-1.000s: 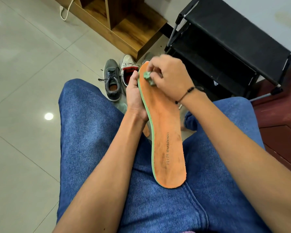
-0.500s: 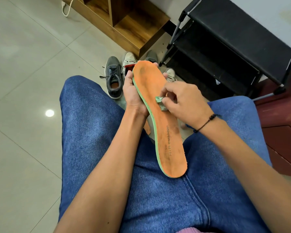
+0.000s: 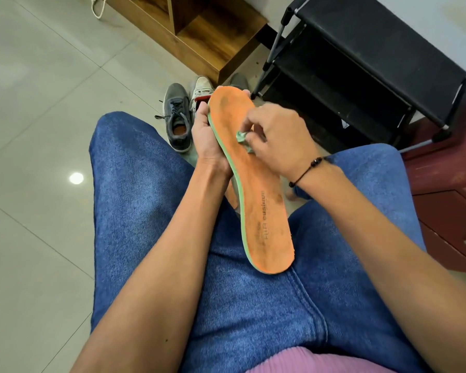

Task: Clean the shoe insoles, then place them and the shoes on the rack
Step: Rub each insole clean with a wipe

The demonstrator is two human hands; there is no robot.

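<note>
An orange insole [image 3: 264,211] with a green edge lies tilted over my lap, heel toward me. My left hand [image 3: 207,138] grips its left side near the toe from behind. My right hand [image 3: 277,133] pinches a small crumpled green cloth [image 3: 241,137] and presses it on the insole's forefoot. On the floor beyond my knees stand a grey shoe [image 3: 176,119] and a white shoe [image 3: 201,88], partly hidden by the insole. A second orange insole [image 3: 232,199] shows below my left wrist. The black shoe rack [image 3: 361,63] stands at the upper right.
A wooden shelf unit [image 3: 207,28] sits at the top centre with a white cord beside it. A dark red drawer cabinet [image 3: 447,208] is at the right edge. Another grey shoe toe [image 3: 238,80] peeks out by the rack's leg. Pale floor tiles spread to the left.
My right hand slid the green cloth from the insole's toe down toward its middle, then back up slightly. The insole's toe tipped a little away from me.
</note>
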